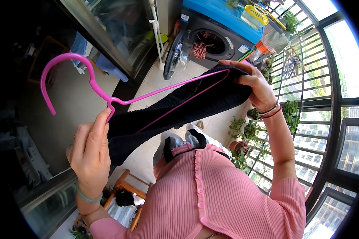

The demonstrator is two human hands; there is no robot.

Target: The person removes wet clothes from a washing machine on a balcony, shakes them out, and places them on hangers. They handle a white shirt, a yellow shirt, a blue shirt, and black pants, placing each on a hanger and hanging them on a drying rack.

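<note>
A bright pink clothes hanger [92,81] lies slantwise before me, its hook at the left. Its long arm and lower bar run into the opening of a black ribbed knit garment [179,115], which is stretched between my hands. My left hand [89,155] is closed around the hanger just below the hook, with the garment's near end against the fingers. At the far end, my right hand [253,83] grips the garment's edge by the hanger's tip, thumb on one side. The fingers behind the cloth are partly hidden.
Ahead stands a dark grey washing machine [227,32], its round door [171,59] swung out and reddish laundry [199,49] hanging from the drum. Potted plants [249,131] line the railing at right. A wooden rack [125,175] stands lower left, beside a glass sliding door [107,32].
</note>
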